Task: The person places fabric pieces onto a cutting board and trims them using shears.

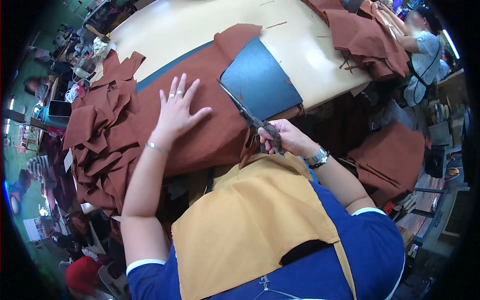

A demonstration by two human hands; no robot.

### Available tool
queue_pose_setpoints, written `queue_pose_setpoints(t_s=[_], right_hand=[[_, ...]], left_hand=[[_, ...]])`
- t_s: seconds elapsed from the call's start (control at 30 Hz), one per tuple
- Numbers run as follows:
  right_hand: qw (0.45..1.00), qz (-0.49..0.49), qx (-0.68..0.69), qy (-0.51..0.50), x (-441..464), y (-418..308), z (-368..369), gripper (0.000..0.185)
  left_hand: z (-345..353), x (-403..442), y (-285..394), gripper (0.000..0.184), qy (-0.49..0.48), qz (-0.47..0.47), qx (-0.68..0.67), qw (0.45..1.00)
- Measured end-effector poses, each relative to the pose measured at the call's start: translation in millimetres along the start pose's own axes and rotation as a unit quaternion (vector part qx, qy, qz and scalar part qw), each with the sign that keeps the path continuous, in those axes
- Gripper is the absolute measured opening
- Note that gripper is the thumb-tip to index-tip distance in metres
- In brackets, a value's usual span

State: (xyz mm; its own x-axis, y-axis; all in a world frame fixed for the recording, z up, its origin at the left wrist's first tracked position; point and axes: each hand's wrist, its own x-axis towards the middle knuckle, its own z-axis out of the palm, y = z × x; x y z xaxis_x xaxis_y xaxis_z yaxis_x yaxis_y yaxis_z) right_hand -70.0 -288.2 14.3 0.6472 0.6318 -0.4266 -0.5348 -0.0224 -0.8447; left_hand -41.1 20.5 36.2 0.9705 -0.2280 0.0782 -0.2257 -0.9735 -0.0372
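Note:
My left hand [181, 107] lies flat with fingers spread on a large piece of reddish-brown fabric [200, 142]. A pair of scissors [245, 110] is gripped in my right hand [286, 136], its long blades pointing up and left along the fabric's edge. Beneath the cloth is a dark blue-grey board [262, 75], bare on its right side. At the far end, a flap of the brown fabric is folded over the board. Whether the blades are parted or together is hard to make out.
Crumpled brown fabric strips [102, 135] heap up at the table's left edge. More brown cloth [367, 42] hangs over the far right of the cream table [165, 25], near a co-worker [422, 50]. Stacked brown pieces [390, 157] lie right of me.

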Motion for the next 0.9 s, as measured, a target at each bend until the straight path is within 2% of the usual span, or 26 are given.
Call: queue_pose_setpoints(t_s=[0.13,0.27,0.9], right_hand=[[1.0,-0.004,-0.018,0.002,-1,-1,1,0.034],[1.0,0.005,-0.008,0.002,3,-6,1,0.035],[1.0,-0.009,0.03,0.005,6,0,2,0.034]], left_hand=[[12,34,-29,0.095,-0.032,0.053,-0.057,0.996],[16,34,-24,0.099,-0.037,0.069,-0.062,0.995],[15,4,9,0.099,-0.015,-0.038,-0.057,0.998]])
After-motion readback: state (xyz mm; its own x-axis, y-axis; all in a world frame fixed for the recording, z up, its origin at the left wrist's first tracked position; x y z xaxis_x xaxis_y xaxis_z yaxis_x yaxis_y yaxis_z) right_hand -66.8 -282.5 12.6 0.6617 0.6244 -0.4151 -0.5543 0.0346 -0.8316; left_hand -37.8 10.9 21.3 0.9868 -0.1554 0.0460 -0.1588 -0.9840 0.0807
